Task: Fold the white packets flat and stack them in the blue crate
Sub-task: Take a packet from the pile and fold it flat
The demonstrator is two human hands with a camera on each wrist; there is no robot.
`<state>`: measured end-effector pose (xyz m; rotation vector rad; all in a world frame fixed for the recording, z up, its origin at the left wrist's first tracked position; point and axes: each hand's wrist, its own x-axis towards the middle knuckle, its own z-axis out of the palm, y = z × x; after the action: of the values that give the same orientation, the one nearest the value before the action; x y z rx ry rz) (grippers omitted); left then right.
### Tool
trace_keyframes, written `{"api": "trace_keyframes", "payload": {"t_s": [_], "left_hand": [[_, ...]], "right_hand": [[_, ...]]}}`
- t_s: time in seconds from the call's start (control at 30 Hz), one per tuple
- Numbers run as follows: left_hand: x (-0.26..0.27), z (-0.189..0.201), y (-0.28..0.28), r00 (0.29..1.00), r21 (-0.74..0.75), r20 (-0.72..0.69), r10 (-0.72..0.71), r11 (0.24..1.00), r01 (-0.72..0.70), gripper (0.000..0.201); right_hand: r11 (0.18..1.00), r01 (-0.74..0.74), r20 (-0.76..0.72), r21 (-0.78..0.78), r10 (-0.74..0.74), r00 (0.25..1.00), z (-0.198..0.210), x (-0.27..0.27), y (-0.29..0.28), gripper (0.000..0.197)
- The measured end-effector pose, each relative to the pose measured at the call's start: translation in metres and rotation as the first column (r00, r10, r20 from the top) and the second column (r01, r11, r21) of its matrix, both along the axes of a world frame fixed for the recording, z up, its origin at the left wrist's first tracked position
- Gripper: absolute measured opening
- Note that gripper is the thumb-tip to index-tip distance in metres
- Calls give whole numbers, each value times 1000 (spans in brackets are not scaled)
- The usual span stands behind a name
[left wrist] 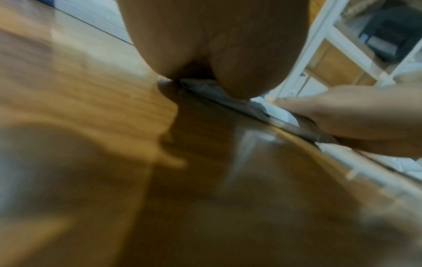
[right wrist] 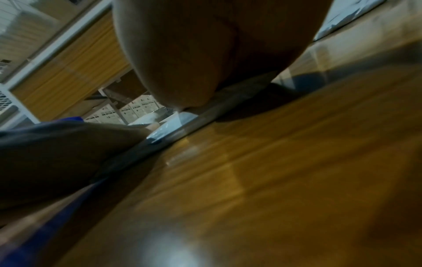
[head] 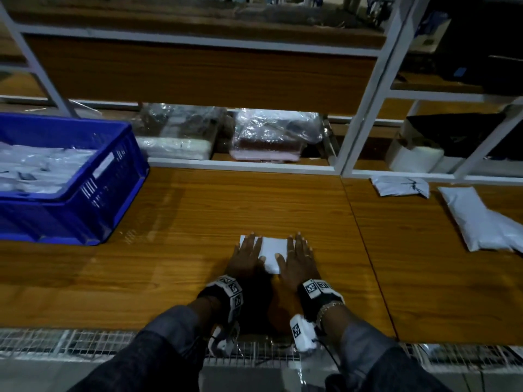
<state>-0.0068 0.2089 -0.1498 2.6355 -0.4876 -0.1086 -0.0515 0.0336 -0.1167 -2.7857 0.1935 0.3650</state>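
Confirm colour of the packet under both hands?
White, plain: the packet pressed under both hands shows best in the head view.

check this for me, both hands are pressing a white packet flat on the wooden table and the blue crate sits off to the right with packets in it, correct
One thing is wrong: the blue crate sits to the left, not the right, as the head view shows. The rest holds: the left hand and right hand press the white packet flat on the wooden table, and the crate holds packets.

Both forearms wore dark grey long sleeves [head: 169, 329]. Black wrist straps carried white marker-printed cubes [head: 235, 292], and a gold chain bracelet [head: 329, 305] circled the right wrist.
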Motion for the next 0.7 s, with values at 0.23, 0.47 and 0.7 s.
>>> {"api": "trace_keyframes", "payload": {"t_s": [0.23, 0.47, 0.7], "left_hand": [[-1, 5, -3, 998, 114, 0, -65, 991, 64, 55], [-10, 19, -9, 989, 217, -3, -146, 966, 143, 55], [-8, 1, -5, 979, 204, -54, -196, 958, 203, 58]], "right_hand": [[999, -30, -45, -44, 28, 999, 2, 9, -1, 74], [979, -199, -48, -42, 197, 979, 19, 12, 7, 60], [986, -113, 95, -121, 125, 988, -4, 5, 19, 59]]}}
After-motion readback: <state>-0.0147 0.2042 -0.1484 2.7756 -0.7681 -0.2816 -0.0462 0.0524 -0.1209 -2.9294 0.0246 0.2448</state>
